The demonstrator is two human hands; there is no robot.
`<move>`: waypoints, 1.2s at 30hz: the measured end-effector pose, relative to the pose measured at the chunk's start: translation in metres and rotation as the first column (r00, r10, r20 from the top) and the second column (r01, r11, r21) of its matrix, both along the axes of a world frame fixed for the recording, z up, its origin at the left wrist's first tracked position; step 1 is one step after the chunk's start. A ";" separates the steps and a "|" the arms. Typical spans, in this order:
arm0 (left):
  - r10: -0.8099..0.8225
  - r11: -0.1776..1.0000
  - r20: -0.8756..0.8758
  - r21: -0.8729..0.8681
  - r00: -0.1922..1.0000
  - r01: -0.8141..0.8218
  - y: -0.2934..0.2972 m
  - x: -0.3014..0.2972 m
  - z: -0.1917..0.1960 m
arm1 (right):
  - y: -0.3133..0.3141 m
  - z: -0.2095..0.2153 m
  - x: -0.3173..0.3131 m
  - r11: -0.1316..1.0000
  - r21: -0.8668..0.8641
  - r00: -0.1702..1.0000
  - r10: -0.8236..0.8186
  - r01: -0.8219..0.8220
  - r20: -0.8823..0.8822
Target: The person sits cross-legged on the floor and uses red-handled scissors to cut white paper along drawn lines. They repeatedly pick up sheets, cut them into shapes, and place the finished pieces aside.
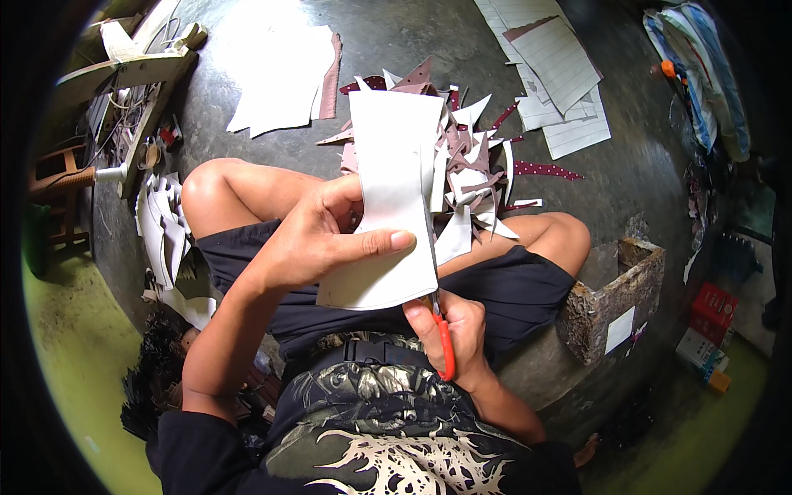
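Observation:
My left hand [334, 231] grips a white sheet piece [394, 173] by its left edge, thumb on top and fingers beneath. The piece is narrow in the middle and flares at both ends; whether it is leather, fabric or card I cannot tell. My right hand [455, 334] is closed around red-handled scissors [446, 342]. Their blades meet the lower right edge of the sheet and are mostly hidden by it. Behind the sheet lies a heap of offcuts [474, 169] in white, dusty pink and dotted maroon, partly covered by it.
White sheets [285, 82] with a pinkish strip lie at the far left, lined sheets [565, 91] at the far right. Cut white pieces [162, 227] stand beside my left knee. A rough box [615, 301] sits by my right knee, a red carton [711, 313] beyond. Wooden framework [136, 74] stands left.

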State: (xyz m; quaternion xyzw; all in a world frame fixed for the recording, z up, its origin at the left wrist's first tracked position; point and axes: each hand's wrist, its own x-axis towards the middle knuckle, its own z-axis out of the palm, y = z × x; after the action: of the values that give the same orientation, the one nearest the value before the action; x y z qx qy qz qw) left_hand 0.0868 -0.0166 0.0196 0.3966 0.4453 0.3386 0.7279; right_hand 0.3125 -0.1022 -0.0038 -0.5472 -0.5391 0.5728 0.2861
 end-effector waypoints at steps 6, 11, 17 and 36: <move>0.238 0.971 0.119 -0.009 0.964 -0.239 0.003 0.006 -0.007 | 0.003 0.000 0.002 0.996 0.015 0.996 0.084 -0.084 0.004; 0.169 0.982 -0.023 0.091 0.985 -0.167 -0.002 0.011 -0.008 | 0.008 -0.004 -0.004 0.997 0.068 0.994 0.030 -0.023 -0.109; 0.169 0.985 0.036 0.038 0.985 -0.170 -0.007 0.018 -0.003 | 0.008 -0.008 0.000 0.999 0.004 0.989 0.041 -0.041 -0.142; 0.297 0.952 0.127 0.041 0.946 -0.305 -0.011 0.027 0.002 | 0.000 -0.010 0.000 0.996 0.094 0.980 0.014 0.005 -0.197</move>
State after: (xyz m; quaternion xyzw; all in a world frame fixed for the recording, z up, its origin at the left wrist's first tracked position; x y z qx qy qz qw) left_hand 0.1136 -0.0280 0.0213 0.3247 0.4458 0.4821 0.6808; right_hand 0.3128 -0.1021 -0.0137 -0.4724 -0.5355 0.5989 0.3625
